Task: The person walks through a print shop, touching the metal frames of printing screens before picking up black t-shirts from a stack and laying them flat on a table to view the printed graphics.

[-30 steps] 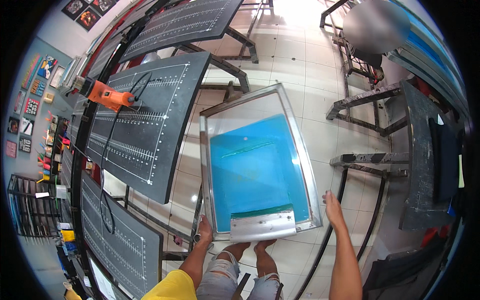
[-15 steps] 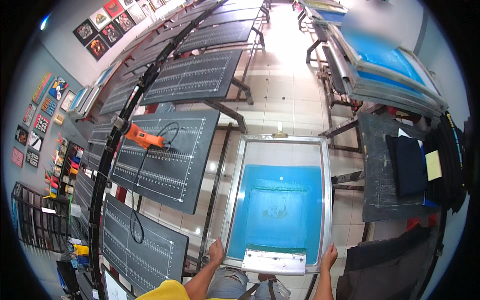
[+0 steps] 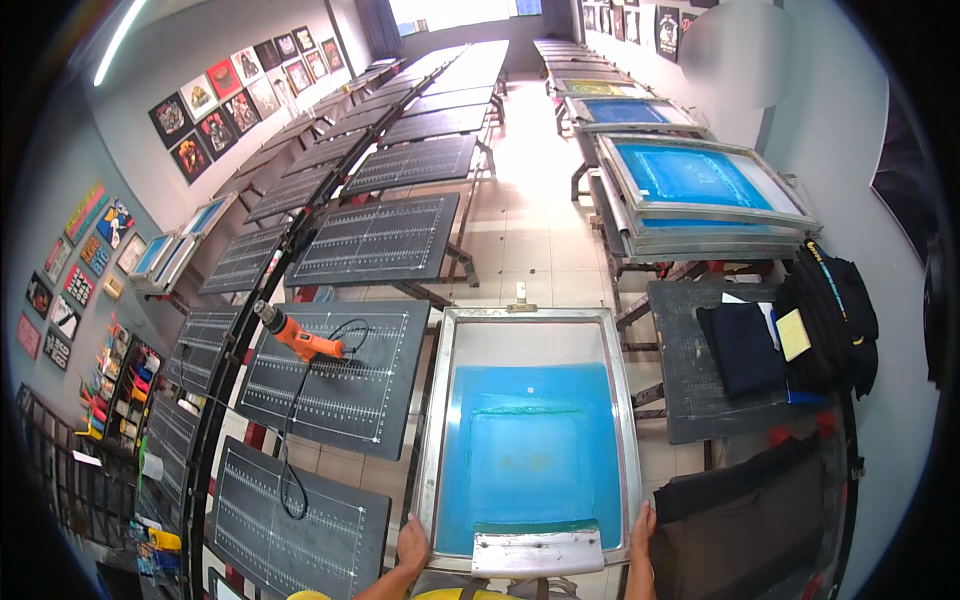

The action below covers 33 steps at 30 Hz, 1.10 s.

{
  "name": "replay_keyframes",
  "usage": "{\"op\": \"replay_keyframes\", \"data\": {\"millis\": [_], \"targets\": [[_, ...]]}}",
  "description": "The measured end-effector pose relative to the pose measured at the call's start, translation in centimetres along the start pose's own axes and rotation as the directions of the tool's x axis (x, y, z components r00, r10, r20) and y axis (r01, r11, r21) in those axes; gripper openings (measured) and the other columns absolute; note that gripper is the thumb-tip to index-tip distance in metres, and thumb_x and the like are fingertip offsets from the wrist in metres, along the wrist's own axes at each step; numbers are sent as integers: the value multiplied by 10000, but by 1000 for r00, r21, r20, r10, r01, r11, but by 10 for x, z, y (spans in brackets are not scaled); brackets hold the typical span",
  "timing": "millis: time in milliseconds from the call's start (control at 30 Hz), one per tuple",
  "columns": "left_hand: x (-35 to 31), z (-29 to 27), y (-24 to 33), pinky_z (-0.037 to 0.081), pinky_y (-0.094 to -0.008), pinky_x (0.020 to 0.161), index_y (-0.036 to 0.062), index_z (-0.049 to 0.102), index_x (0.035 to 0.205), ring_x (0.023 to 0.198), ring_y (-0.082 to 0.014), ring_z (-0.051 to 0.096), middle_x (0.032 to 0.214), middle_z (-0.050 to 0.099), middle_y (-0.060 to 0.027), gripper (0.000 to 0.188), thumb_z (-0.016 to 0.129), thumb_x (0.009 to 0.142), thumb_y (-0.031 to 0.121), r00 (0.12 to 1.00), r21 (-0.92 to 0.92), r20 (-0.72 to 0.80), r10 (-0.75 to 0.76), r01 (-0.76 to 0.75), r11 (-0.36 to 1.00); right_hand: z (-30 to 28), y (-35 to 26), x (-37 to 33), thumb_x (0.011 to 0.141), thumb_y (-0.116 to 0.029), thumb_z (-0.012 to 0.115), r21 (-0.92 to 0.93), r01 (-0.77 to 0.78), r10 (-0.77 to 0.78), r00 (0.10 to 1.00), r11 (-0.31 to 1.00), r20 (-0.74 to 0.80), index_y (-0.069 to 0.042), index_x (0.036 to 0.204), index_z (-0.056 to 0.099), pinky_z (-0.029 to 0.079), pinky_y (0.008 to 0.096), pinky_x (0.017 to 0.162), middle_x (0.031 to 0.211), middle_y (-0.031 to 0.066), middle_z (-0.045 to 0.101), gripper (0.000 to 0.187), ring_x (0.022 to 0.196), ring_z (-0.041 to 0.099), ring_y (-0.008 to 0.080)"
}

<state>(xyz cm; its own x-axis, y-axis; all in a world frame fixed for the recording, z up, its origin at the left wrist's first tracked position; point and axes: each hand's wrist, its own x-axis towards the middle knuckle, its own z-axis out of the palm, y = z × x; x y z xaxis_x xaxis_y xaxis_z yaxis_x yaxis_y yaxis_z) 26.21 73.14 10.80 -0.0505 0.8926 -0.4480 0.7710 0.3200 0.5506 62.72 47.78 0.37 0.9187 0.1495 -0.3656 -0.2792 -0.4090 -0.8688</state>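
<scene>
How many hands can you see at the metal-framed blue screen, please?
2: the left hand at the lower left of the screen, the right hand at its lower right.

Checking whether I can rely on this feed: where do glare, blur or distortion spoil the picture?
Head view: glare washes out the far aisle floor; a blurred patch sits at upper right; fisheye curvature grows toward the dark rim; the framed blue screen, left hand and right hand look fairly clear.

Head view looks down along the aisle [image 3: 535, 205].
</scene>
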Motion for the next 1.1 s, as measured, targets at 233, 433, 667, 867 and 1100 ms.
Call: {"op": "replay_keyframes", "data": {"millis": [233,433,667,867,1100], "targets": [[-7,-16,24,389,-518,942,-125,605,1065,1084,-525,528,1089,598,-365,734,207,1022,490,997,-40,-39,71,-73,997,2,-52,4,980,-543,425,-82,23,-13,993,996,116,41,1328,518,371,370,1050,1332,226,555,686,1277,492,340],[-4,-20,35,393,-523,918,-136,604,1019,1042,-527,538,1059,604,-364,734,205,1028,480,988,-118,-52,143,-148,982,1,-75,-1,977,-562,403,-27,45,-41,990,999,135,64,1316,517,370,381,1048,1328,245,552,721,1269,495,363],[2,-28,38,389,-502,935,-130,600,1055,1069,-520,522,1089,595,-361,720,203,1030,471,990,-163,-24,140,-142,976,10,-67,8,1003,-489,398,2,100,-100,991,995,86,60,1226,571,400,363,988,1194,216,618,618,1153,557,319],[-2,-43,47,394,-489,946,-111,603,1087,1093,-492,538,1101,599,-353,701,210,1029,467,983,-186,-90,162,-176,967,18,-71,14,1006,-427,411,-27,221,-220,975,975,40,55,1110,619,432,377,909,1070,208,655,536,1025,597,334],[-1,-81,63,411,-460,920,-123,606,1098,1029,-419,583,1087,632,-303,736,227,1030,504,972,-314,-159,174,-217,924,36,-107,8,985,-360,420,-114,433,-434,901,894,24,73,893,640,432,442,796,881,256,638,494,866,598,378]]}}
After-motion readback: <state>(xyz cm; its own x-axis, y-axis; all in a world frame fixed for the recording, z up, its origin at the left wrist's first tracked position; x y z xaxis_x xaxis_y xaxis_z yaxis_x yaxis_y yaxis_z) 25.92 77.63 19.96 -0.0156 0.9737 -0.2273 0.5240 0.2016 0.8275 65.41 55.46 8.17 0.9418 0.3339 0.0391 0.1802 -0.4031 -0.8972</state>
